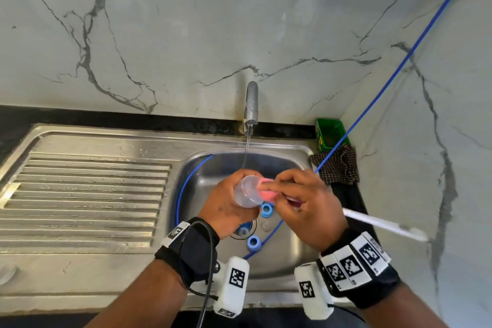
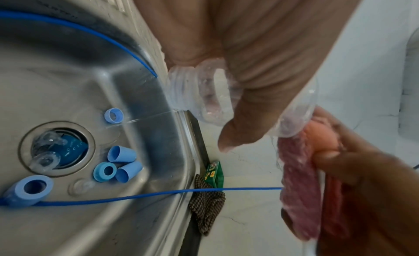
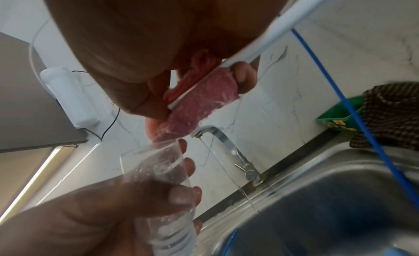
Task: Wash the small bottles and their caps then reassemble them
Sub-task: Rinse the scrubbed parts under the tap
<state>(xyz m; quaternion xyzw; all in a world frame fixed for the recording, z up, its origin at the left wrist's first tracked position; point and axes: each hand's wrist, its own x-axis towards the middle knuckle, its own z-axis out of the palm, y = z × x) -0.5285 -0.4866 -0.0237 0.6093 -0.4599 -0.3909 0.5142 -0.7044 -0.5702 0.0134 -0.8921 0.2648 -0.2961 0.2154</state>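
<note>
My left hand grips a small clear bottle over the sink bowl, under the running tap. Its threaded neck points down toward the basin and water trickles out of it. My right hand pinches a pink sponge brush against the bottle's base; the white handle sticks out to the right. Several blue caps lie on the basin floor beside the drain. Clear pieces sit in the drain.
The tap stands at the back wall with a thin stream falling. A blue cord runs from upper right down through the basin. A green box and checked cloth sit at the right corner. The ribbed drainboard lies left.
</note>
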